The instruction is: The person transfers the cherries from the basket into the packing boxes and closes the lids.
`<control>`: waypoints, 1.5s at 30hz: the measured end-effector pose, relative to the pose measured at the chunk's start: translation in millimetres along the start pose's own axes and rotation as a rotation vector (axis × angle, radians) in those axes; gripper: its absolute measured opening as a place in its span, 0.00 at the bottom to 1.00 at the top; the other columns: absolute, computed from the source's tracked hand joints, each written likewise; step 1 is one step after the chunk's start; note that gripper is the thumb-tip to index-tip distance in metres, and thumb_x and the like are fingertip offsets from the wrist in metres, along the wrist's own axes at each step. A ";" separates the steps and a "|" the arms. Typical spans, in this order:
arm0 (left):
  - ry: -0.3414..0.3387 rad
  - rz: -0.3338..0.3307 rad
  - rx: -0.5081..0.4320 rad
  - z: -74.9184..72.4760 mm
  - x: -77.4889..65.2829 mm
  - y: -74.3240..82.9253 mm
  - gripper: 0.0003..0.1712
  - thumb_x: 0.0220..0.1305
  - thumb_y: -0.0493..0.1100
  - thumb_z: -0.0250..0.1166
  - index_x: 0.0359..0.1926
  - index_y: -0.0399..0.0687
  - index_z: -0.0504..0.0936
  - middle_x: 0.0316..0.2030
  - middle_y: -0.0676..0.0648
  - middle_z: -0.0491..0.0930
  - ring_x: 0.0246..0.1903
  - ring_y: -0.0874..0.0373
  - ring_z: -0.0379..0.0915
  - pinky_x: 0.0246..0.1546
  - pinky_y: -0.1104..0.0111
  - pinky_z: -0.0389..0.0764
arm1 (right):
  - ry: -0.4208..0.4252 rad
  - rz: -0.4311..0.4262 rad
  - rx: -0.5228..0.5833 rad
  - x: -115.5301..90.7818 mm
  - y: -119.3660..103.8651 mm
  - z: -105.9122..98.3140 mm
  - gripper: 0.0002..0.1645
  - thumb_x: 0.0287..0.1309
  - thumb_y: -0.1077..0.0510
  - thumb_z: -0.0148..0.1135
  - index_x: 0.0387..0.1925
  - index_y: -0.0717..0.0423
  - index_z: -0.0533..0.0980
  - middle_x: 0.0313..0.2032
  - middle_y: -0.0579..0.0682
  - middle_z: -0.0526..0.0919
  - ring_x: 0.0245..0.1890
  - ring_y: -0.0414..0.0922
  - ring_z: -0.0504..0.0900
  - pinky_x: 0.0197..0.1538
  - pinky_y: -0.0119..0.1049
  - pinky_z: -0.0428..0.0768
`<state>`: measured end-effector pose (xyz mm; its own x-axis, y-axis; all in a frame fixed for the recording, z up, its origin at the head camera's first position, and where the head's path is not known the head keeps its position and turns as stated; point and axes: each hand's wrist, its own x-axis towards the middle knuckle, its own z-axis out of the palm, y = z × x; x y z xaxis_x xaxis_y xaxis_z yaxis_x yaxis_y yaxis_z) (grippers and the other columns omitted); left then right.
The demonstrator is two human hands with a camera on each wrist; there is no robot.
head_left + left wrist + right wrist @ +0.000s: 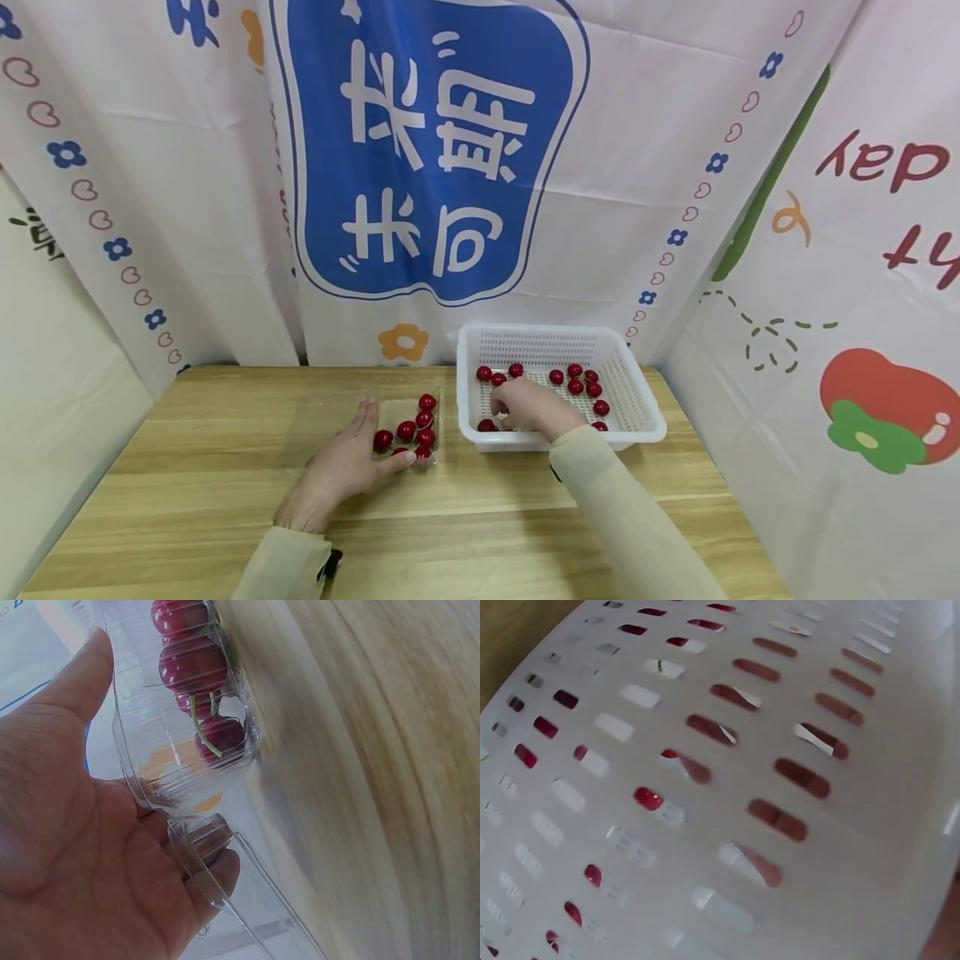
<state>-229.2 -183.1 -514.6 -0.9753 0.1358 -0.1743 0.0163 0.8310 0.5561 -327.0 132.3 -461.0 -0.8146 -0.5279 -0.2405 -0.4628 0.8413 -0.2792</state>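
Observation:
A clear plastic clamshell box (441,433) lies on the table, its lid folded out to the left. Several red cherries (193,664) with green stems are inside it. My left hand (348,458) holds the box from its left side, thumb along the near wall and fingers at the hinge between box and lid. To the right, a white slotted basket (652,425) holds more cherries (556,377). My right hand (536,406) reaches down into it with bent fingers, near a cherry (487,425). Whether the fingertips pinch anything is hidden; through the basket wall (870,840), only slivers of skin and red show.
The wood-grain table (480,525) carries both containers near its back edge. A printed cloth (637,100) hangs behind them, and another cloth wall (847,292) stands at the right. The basket's raised rim passes under the right forearm.

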 end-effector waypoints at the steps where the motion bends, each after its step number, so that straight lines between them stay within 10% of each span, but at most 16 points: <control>1: 0.000 0.001 0.000 -0.1 0.0 0.2 0.78 0.78 0.75 0.73 0.94 0.27 0.38 0.94 0.24 0.36 0.89 0.18 0.53 0.87 0.28 0.68 | -0.013 0.007 0.003 -0.7 0.8 0.1 0.09 0.77 0.62 0.79 0.54 0.55 0.93 0.52 0.51 0.96 0.50 0.46 0.88 0.64 0.51 0.91; 24: -0.004 -0.004 -0.005 -0.7 -1.0 1.0 0.78 0.78 0.75 0.73 0.94 0.28 0.38 0.94 0.25 0.37 0.89 0.18 0.52 0.87 0.27 0.68 | -0.062 0.077 0.016 8.7 8.7 11.8 0.10 0.74 0.65 0.78 0.52 0.52 0.92 0.49 0.49 0.94 0.44 0.43 0.85 0.51 0.42 0.88; 45: 0.008 0.011 0.006 0.2 -0.2 -0.1 0.77 0.78 0.74 0.73 0.94 0.26 0.39 0.94 0.24 0.39 0.88 0.17 0.57 0.85 0.28 0.71 | 0.045 -0.017 -0.008 11.1 9.6 0.9 0.12 0.73 0.67 0.79 0.54 0.56 0.90 0.49 0.50 0.95 0.51 0.48 0.90 0.63 0.50 0.91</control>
<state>-228.9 -183.1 -514.7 -0.9768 0.1402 -0.1619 0.0278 0.8325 0.5533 -340.2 134.4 -467.2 -0.8213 -0.5368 -0.1931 -0.4798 0.8330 -0.2754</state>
